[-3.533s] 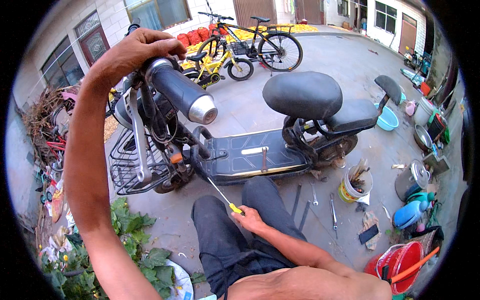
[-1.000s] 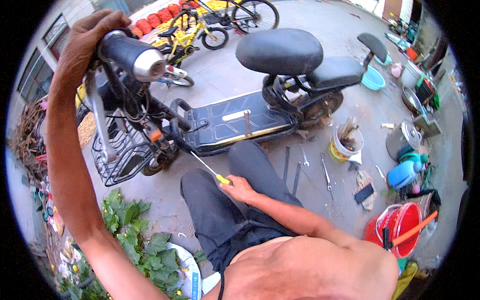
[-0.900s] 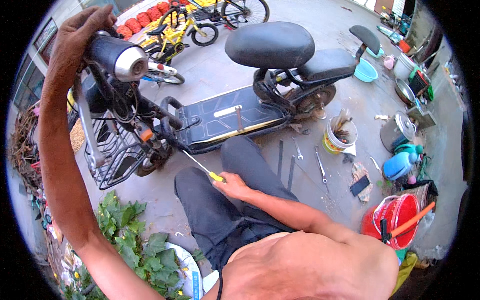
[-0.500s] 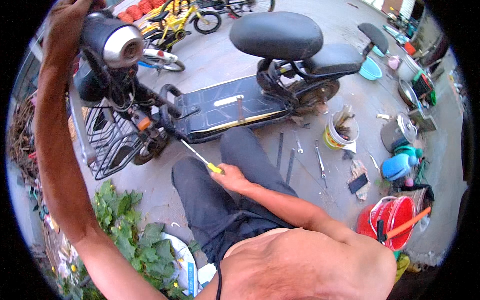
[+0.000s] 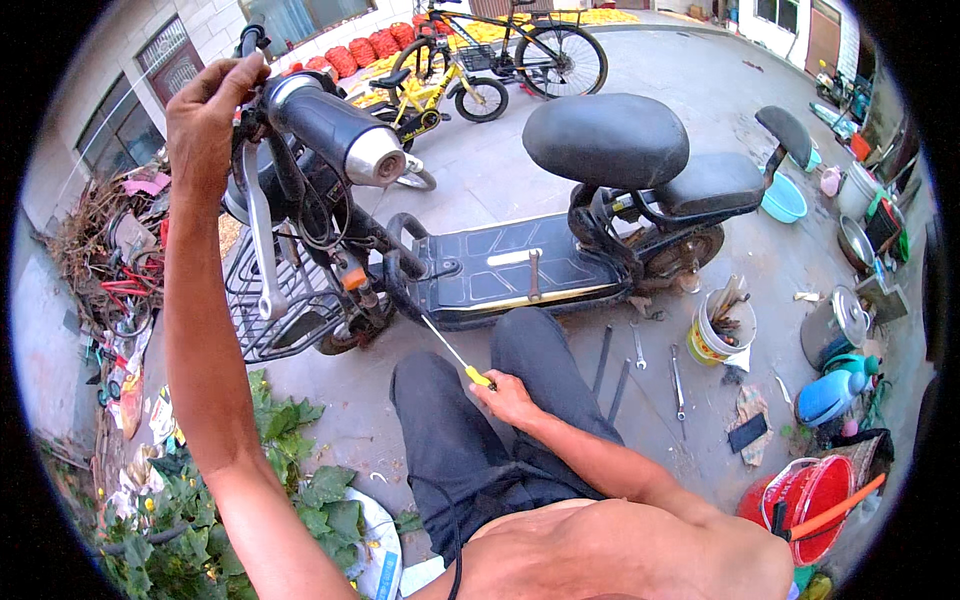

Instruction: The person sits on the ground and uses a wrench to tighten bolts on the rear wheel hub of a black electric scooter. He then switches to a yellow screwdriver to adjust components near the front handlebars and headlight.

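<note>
A black electric scooter (image 5: 520,265) stands in front of me on the concrete. My left hand (image 5: 205,120) is raised and grips the scooter's handlebar (image 5: 325,125) from above. My right hand (image 5: 505,398) is closed on the yellow handle of a screwdriver (image 5: 450,352), whose shaft points up and left into the scooter's steering column below the handlebar. A wire basket (image 5: 275,305) hangs at the scooter's front. My legs in dark trousers are below the footboard.
Wrenches (image 5: 640,365) lie on the ground right of my knee, by a tub of tools (image 5: 722,325). A red bucket (image 5: 810,495), blue jug (image 5: 835,392) and pots stand at the right. Bicycles (image 5: 500,55) are parked behind; green plants (image 5: 215,520) lie lower left.
My view has shifted, so the scooter sits lower and more centred. My left hand stays on the handlebar and my right hand keeps the screwdriver at the steering column.
</note>
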A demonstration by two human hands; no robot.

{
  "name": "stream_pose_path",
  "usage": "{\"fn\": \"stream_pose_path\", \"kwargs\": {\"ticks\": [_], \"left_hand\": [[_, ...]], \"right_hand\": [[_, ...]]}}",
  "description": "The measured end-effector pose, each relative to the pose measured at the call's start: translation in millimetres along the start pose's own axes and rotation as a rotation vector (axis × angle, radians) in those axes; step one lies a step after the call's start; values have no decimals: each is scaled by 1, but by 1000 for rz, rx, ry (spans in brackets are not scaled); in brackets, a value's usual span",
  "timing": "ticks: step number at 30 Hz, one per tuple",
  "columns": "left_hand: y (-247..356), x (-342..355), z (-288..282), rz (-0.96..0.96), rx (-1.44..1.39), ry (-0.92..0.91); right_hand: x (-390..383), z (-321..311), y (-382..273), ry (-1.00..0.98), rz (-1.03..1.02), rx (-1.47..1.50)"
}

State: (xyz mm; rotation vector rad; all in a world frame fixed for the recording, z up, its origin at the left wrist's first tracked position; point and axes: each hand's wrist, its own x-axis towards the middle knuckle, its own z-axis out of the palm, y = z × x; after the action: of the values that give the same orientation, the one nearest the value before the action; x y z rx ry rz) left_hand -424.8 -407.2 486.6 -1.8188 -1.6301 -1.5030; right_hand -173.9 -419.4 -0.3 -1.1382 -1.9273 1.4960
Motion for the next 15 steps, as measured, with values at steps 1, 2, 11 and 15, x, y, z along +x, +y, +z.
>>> {"fn": "stream_pose_path", "kwargs": {"ticks": [1, 2, 11, 15], "left_hand": [[11, -8, 3, -33, 18, 6], [13, -13, 3, 15, 11, -7], [32, -34, 5, 167, 127, -151], [15, -31, 3, 184, 119, -225]], "right_hand": [[0, -1, 0, 5, -2, -3], [0, 1, -1, -8, 3, 3], [-2, 1, -8, -54, 41, -18], [-4, -7, -10, -16, 17, -79]]}}
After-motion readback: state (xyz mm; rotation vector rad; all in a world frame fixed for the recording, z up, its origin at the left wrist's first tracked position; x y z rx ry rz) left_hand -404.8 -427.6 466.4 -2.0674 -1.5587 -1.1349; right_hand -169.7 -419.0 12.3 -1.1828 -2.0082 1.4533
